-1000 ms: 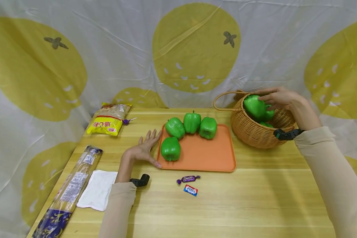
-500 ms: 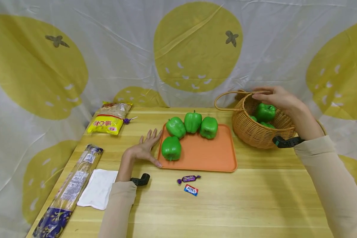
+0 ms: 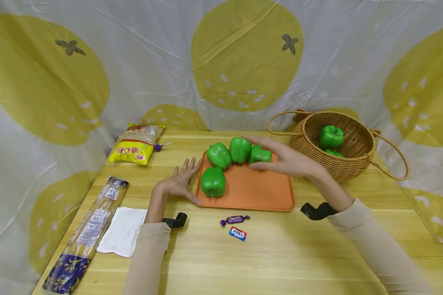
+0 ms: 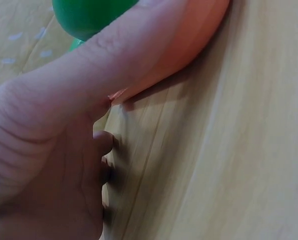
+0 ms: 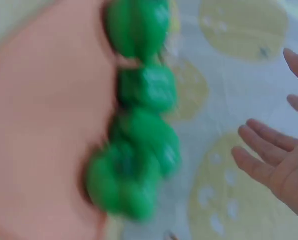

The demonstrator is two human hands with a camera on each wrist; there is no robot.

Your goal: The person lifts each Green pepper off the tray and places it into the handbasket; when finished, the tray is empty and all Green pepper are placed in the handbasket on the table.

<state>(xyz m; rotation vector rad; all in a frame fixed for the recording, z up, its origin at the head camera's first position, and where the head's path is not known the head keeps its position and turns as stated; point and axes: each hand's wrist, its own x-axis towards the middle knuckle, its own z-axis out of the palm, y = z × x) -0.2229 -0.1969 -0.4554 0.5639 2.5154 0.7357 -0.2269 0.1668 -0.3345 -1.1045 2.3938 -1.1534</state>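
Observation:
Several green bell peppers stand on an orange tray (image 3: 256,190) in the head view, along its left and back sides. My left hand (image 3: 175,184) rests at the tray's left edge, fingers spread on the table, thumb on the front left corner. Above the tray's right side is my right hand (image 3: 286,159), fingers extended and holding nothing. It partly covers the rightmost bell pepper (image 3: 259,154). In the right wrist view, open space separates the fingers from the blurred peppers. A wicker basket (image 3: 328,166) to the right contains a bell pepper (image 3: 331,137) and part of another.
Two wrapped candies (image 3: 238,233) lie in front of the tray. To the left are a white cloth (image 3: 122,231), a long pack of dry noodles (image 3: 90,231), a yellow food bag (image 3: 133,149) and a lollipop (image 3: 158,147). A fruit-print curtain (image 3: 162,61) hangs behind.
My right hand let go of a bell pepper inside the basket, then moved left and forward out over the tray. The left hand has stayed at the tray's edge.

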